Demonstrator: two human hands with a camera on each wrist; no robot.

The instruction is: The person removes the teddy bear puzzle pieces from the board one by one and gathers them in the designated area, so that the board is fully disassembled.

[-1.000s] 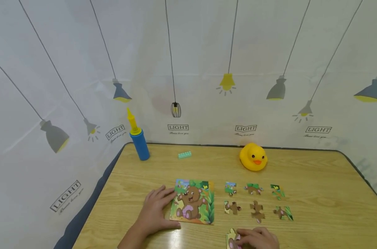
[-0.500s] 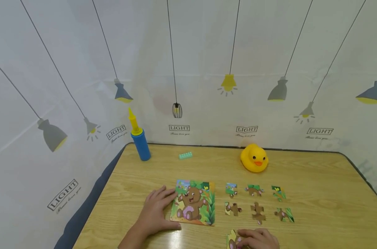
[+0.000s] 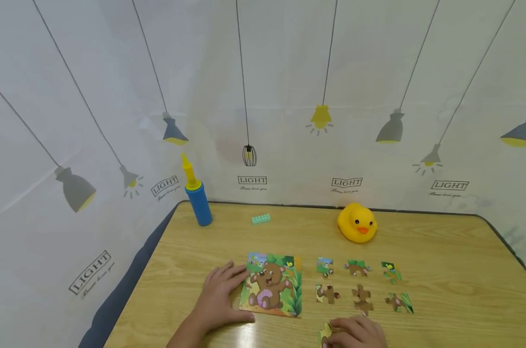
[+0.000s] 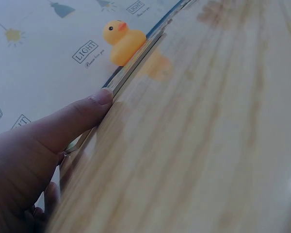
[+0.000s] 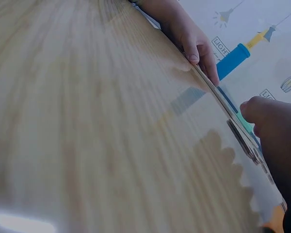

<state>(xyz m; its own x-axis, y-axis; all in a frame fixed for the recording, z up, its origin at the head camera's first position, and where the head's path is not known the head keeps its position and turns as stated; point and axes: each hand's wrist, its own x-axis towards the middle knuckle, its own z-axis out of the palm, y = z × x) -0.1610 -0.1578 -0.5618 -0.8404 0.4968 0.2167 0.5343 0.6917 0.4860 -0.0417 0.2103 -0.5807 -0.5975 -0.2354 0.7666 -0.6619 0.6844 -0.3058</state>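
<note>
My left hand rests on the table at the left side of a square bear puzzle. Its spread fingers touch the left edge, and the thumb lies by the lower corner; in the left wrist view the thumb is by the puzzle's rim. At the bottom of the head view my right hand has bent fingers at a loose yellow-and-brown puzzle piece, hiding its right part. In the right wrist view a fingertip appears just beyond a dark-edged piece lying low at the table.
Several bear puzzle pieces lie in two rows right of the square puzzle, including a brown middle piece. Behind them sits a yellow rubber duck. A mint toy brick and a blue pump stand along the back edge.
My right fingers have shifted slightly left over the loose puzzle piece, covering more of it. The left hand stays at the square puzzle. The head view has moved a little.
</note>
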